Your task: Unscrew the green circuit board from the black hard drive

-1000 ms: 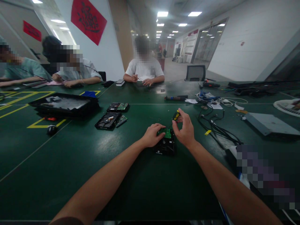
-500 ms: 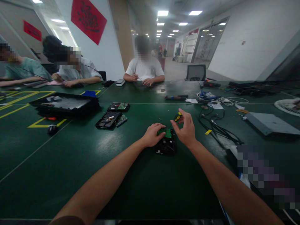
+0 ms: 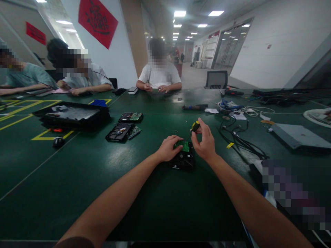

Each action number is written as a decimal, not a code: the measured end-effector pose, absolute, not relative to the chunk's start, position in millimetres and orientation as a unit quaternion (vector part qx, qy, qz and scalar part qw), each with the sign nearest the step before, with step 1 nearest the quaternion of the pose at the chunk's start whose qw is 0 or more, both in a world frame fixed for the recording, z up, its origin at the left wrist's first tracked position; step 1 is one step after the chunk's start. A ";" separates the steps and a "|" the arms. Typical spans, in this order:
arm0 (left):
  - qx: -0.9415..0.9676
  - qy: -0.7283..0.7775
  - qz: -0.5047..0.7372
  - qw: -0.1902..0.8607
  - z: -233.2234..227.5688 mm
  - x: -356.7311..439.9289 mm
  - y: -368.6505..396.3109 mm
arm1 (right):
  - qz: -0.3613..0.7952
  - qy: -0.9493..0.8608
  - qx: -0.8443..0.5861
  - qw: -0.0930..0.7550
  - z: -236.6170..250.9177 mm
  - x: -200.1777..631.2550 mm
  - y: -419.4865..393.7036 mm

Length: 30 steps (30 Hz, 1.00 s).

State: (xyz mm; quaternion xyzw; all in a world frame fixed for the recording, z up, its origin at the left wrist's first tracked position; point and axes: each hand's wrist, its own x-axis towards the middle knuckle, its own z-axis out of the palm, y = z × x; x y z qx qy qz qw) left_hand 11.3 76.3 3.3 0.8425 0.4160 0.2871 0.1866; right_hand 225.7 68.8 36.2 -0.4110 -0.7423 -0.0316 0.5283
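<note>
Bare green table (image 3: 160, 206) lies open between the two forearms and toward the near edge. Left of the left hand (image 3: 167, 148), a clear strip separates it from two opened drives (image 3: 119, 132) and a black tray (image 3: 72, 115). Right of the right hand (image 3: 205, 143), tangled black cables (image 3: 236, 139) and a grey panel (image 3: 297, 136) crowd the surface.

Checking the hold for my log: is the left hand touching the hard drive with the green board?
Touching. The head view shows the left hand resting on the near-left edge of the hard drive, fingers lying over its green circuit board, with no gap between them.
</note>
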 end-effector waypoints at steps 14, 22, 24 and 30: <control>0.844 0.412 0.290 0.186 2.9 11.1 76.3 | -0.044 -0.732 -0.415 0.539 34.3 227.0 71.0; 0.842 0.415 0.288 0.189 1.9 11.0 77.5 | -0.047 -0.731 -0.413 0.540 34.5 226.1 70.9; 0.842 0.415 0.288 0.189 1.9 11.0 77.4 | -0.047 -0.729 -0.414 0.543 34.0 226.6 71.4; 0.842 0.413 0.293 0.187 1.5 11.0 77.4 | -0.035 -0.738 -0.405 0.538 32.5 226.8 71.7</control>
